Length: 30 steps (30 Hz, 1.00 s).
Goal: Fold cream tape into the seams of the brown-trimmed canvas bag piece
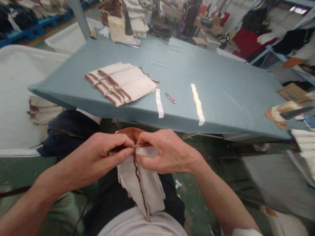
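Note:
A cream cloth piece with a brown seam edge [153,190] hangs over my lap, its upper end between my two hands. My left hand [104,152] pinches the brown edge at the top between thumb and fingers. Right beside it, my right hand [163,152] grips the same edge with thumb and forefinger. Both sets of fingertips nearly meet there and partly hide the cloth. Behind the hands shows a rounded brown piece [131,131]; whether it belongs to the cloth I cannot tell.
On the blue-green table [177,68] lie overlapping cream cloth pieces with brown edges [135,82], pink-handled thread snips [170,98], a white strip [159,103] and a cream strip [197,105]. A white bin [14,65] stands left. More cloth stacks [137,21] sit at the back.

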### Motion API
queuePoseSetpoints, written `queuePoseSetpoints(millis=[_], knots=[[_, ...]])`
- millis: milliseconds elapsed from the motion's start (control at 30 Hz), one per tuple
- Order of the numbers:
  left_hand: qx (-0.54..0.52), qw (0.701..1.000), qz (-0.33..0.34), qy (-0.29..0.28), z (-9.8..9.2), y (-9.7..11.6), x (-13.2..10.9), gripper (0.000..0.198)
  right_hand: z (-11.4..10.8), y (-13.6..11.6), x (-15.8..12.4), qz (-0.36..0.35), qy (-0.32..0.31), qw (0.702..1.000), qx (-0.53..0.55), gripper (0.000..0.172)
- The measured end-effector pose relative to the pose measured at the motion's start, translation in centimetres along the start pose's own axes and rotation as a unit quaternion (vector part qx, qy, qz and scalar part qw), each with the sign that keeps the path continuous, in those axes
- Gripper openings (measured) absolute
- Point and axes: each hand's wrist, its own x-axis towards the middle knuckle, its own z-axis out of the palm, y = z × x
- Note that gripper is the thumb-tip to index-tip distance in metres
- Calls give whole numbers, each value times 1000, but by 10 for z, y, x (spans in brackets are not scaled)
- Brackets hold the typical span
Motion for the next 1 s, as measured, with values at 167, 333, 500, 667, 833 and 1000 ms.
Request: queuePoseSetpoints(millis=[167, 333, 500, 667, 833, 1000], knots=[[-20, 999, -30, -10, -1, 2, 1, 26, 0, 1, 7, 6, -14, 1000, -15, 18], [-53, 995, -72, 51, 16, 5, 6, 32, 17, 0, 7, 29, 28, 999, -23, 12], [-97, 985, -86, 114, 38, 6, 12, 37, 30, 0, 6, 95, 74, 993, -3, 25], [-135, 979, -97, 116, 44, 0, 11, 38, 33, 9, 6, 130, 57, 988, 64, 38], [-95, 991, -44, 86, 31, -1, 5, 32, 28, 20, 2, 89, 24, 988, 120, 44], [-35, 998, -7, 46, 10, 2, 5, 22, 11, 18, -1, 3, 10, 995, 104, 32]])
